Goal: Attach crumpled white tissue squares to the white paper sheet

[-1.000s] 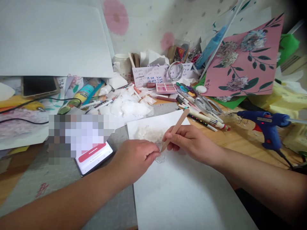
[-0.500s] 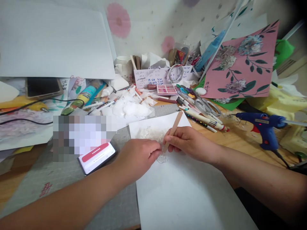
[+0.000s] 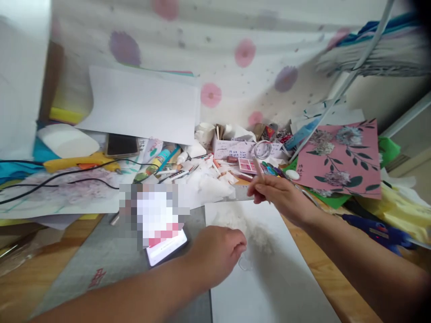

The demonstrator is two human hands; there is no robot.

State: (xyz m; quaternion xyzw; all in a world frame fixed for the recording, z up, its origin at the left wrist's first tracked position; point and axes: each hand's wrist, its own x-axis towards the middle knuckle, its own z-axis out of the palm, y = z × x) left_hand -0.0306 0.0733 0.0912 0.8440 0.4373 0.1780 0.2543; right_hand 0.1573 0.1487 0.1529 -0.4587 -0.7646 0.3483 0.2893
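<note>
- Bare left hand is curled closed low over the paper, knuckles up; from where I'm standing I can't tell whether its fingertips pinch anything.
- Lifted above the paper's far edge, the right hand grips a thin stick between thumb and fingers, its upper end pointing up.
- Beneath the hands lies a long white sheet, running from the middle of the desk toward the person.
- To its left there's a grey mat, partly under the left forearm.
- Over on the right, a pink card with raised flowers and dark leaves leans at the back.
- Near that card, a blue glue gun rests, partly hidden by the right forearm.
- White fluffy material sits on the far part of the sheet, beyond the left hand.
- On the mat is a lit phone, its upper part pixelated.
- Smallest of all, a clear ring-like outline shows on the sheet, just beside the left fingertips.
</note>
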